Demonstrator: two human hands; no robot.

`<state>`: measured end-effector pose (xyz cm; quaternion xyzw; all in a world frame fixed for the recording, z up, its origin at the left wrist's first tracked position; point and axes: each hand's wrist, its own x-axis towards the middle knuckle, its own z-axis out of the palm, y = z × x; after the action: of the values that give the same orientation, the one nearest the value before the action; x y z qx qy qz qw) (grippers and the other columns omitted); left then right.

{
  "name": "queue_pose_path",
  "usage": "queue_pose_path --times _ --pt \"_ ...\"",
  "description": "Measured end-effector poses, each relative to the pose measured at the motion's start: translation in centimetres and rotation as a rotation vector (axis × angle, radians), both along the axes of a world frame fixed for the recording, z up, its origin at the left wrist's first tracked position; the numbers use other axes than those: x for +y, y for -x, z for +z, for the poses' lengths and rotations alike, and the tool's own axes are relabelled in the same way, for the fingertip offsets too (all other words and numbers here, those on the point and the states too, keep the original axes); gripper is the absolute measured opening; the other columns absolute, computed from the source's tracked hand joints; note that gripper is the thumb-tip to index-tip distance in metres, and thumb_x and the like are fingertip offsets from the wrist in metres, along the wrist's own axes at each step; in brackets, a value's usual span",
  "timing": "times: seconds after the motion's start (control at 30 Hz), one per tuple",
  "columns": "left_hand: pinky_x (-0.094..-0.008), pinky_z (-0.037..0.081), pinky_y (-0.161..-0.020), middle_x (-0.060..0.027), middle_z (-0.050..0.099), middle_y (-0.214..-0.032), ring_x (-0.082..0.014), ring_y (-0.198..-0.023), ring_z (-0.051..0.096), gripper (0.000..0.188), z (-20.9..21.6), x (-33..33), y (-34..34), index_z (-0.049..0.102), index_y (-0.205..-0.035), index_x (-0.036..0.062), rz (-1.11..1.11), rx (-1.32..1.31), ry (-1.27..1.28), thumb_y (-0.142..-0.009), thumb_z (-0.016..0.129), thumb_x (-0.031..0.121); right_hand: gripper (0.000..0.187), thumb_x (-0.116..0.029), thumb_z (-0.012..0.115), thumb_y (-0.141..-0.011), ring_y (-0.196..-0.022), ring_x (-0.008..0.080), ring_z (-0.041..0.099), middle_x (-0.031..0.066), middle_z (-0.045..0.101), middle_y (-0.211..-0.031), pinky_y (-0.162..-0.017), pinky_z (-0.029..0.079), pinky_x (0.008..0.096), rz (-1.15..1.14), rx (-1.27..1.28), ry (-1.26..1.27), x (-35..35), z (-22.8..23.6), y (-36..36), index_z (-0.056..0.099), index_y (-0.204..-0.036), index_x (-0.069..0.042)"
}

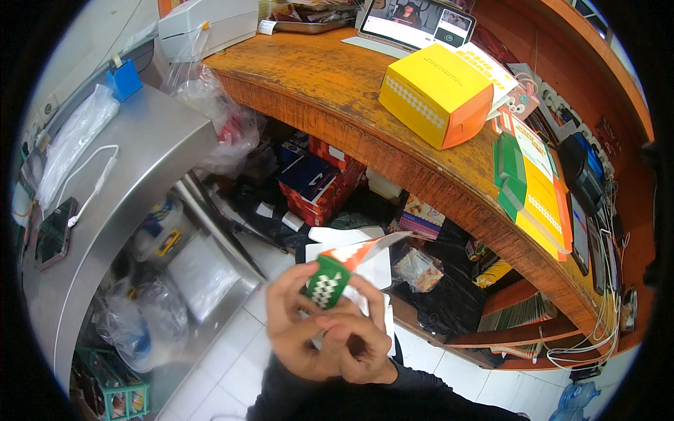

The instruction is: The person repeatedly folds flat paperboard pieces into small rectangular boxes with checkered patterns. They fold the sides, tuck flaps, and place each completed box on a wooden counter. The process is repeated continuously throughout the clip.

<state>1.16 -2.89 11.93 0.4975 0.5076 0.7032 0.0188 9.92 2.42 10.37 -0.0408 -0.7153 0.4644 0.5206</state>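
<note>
A partly folded cardboard box is between my two hands, low in the middle of the head view. One green panel with a white check pattern faces up, an orange-and-white flap sticks out to the far right, and white board shows behind. My left hand curls around its left side, thumb and finger at the green panel. My right hand grips from the right, one finger along the panel's edge. The fingertips of both hands meet below the panel. Part of the box is hidden behind the hands.
A folded yellow-and-orange box stands on the wooden desk, with a stack of flat printed cartons to its right. Behind is a tablet. On the left, a steel counter holds a phone and cable. Cables hang at right.
</note>
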Motion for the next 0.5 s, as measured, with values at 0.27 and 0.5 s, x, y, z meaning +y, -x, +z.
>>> queue_pose_path --times 0.27,0.5 --pt "-0.0283 0.056 -0.071 -0.0139 0.052 -0.107 -0.0237 -0.095 0.065 0.033 0.2 -0.9 0.5 0.052 -0.109 -0.0019 -0.044 -0.520 -0.049 -0.089 0.068 0.019 0.063 0.011 0.057 -0.071 -0.118 0.0292 0.049 0.0211 0.048 -0.125 -0.101 0.037 0.0405 0.340 -0.041 0.333 0.6 0.4 -1.7 0.043 -0.132 0.002" --pt "-0.0236 0.046 -0.049 -0.0137 0.064 -0.094 -0.0190 -0.062 0.063 0.020 0.7 -0.5 1.7 0.065 -0.096 -0.0005 0.039 0.016 0.135 -0.090 0.066 0.018 0.056 0.005 0.061 -0.073 -0.108 0.0289 0.057 0.0202 0.052 -0.122 -0.095 0.045 0.0388 0.283 -0.294 0.088 1.4 1.8 -2.9 0.049 -0.128 0.004"
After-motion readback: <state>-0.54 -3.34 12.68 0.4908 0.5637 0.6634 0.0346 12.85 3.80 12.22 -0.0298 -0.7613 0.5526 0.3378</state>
